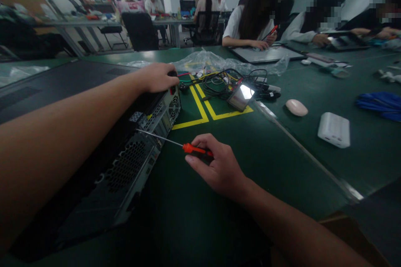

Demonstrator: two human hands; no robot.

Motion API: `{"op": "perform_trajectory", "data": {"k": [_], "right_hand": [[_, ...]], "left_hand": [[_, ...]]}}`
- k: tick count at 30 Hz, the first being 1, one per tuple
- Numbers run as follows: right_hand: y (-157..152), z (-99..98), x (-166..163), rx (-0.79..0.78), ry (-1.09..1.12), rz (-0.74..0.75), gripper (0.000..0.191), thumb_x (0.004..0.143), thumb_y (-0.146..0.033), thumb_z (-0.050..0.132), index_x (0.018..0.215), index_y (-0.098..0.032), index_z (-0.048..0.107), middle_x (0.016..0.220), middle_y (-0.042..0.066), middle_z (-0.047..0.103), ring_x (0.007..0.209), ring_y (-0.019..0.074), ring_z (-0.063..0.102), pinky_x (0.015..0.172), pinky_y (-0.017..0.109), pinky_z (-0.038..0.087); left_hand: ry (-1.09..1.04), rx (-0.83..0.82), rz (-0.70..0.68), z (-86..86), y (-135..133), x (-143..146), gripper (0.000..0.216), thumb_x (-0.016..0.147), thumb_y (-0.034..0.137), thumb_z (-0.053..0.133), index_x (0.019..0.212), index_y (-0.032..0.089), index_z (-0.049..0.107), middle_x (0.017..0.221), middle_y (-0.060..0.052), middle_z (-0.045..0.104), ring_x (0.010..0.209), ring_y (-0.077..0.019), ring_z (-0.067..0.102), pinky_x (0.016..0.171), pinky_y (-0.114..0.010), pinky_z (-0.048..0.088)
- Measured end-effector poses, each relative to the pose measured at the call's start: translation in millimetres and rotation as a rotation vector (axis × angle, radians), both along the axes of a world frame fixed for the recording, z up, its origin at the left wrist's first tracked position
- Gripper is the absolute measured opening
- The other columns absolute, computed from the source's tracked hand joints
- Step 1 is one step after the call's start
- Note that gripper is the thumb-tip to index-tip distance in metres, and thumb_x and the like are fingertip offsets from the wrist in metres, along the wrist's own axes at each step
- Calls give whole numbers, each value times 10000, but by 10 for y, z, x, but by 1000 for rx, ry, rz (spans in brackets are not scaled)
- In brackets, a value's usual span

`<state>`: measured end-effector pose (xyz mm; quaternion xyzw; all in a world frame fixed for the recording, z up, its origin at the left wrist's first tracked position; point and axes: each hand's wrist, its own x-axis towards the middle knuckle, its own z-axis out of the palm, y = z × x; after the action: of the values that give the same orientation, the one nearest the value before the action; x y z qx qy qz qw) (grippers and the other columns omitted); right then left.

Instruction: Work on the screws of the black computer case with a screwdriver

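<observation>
A black desktop computer case [78, 104] lies on its side on the green table [219, 217], its metal rear panel [147, 142] facing me. My left hand [158, 77] rests on the case's far top corner, fingers curled over the edge. My right hand [216, 167] grips a screwdriver with a red handle [196, 149]. Its thin shaft [159, 137] points left, and the tip touches the rear panel near the upper edge.
A tangle of cables and a small lit device [241, 96] lie past the yellow floor-tape lines [200, 108]. A pink mouse [296, 107], a white box [333, 129], blue cloth [380, 104] and clear plastic bag [213, 60] sit to the right. Several people work at the far side.
</observation>
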<state>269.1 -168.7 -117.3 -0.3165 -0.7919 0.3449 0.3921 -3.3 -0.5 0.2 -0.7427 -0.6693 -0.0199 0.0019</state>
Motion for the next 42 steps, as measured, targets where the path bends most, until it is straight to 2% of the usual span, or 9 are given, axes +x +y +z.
{"op": "perform_trajectory", "data": {"k": [11, 17, 25, 42], "right_hand": [[9, -5, -7, 32, 19, -1, 110, 1076, -326, 767, 1140, -260, 706, 1010, 15, 805, 786, 172, 671, 745, 314, 523], [15, -1, -7, 27, 22, 3, 109, 1074, -320, 765, 1140, -255, 707, 1002, 11, 799, 765, 162, 656, 724, 300, 501], [8, -5, -10, 13, 11, -3, 112, 1079, -331, 771, 1147, -264, 713, 1013, 13, 806, 785, 168, 677, 743, 302, 521], [4, 4, -16, 19, 16, -6, 109, 1076, -332, 768, 1141, -263, 714, 1014, 16, 812, 787, 171, 677, 750, 312, 532]], "left_hand": [[14, -4, 17, 5, -20, 24, 791, 996, 560, 481, 1667, 226, 736, 1603, -146, 797, 1471, -414, 720, 1226, -488, 545], [10, 4, 12, 4, -21, 23, 791, 985, 549, 510, 1684, 248, 729, 1606, -136, 799, 1476, -430, 716, 1230, -513, 542], [62, 6, 11, -3, 0, 6, 781, 1024, 591, 489, 1693, 259, 718, 1605, -111, 795, 1472, -384, 718, 1203, -433, 555], [13, -3, 16, -1, -11, 21, 812, 978, 566, 508, 1698, 260, 723, 1611, -121, 794, 1478, -412, 712, 1241, -492, 542]]}}
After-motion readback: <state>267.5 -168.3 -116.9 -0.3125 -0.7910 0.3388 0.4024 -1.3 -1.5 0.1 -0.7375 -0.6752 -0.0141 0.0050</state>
